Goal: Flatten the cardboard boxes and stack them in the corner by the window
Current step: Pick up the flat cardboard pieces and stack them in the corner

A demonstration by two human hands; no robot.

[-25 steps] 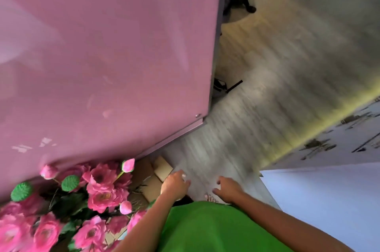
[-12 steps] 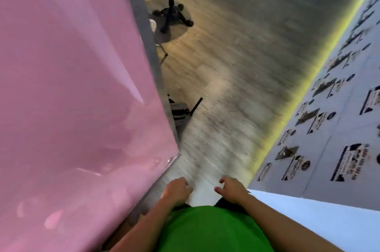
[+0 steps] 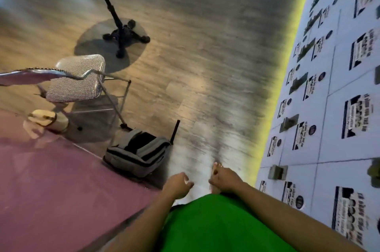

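From my seat, sweeping left to right: a glossy pink panel [image 3: 51, 186] fills the lower left, with a houndstooth chair [image 3: 79, 77] behind it and a round pedestal table [image 3: 115, 15] beyond that. A grey backpack [image 3: 137, 154] lies on the wood floor [image 3: 205, 66] just beside the panel's edge. Then my left hand [image 3: 177, 184], fingers loosely curled and holding nothing, and close beside it my right hand [image 3: 223, 177], likewise loosely curled and empty, both hanging in front of the green shirt [image 3: 216, 225]. Far right runs a pale wall of printed posters [image 3: 329, 107] with a yellow glow along its foot.

No cardboard boxes show anywhere in this view (nor a window), so I cannot place them relative to either hand.

My guess on handling: cardboard should be light and stiff across the panels, weak along the creases, a bit slippery on flat faces. I'd take hold at opposite edges or flaps, press the seams inward, then carry flats pinched along one long edge.
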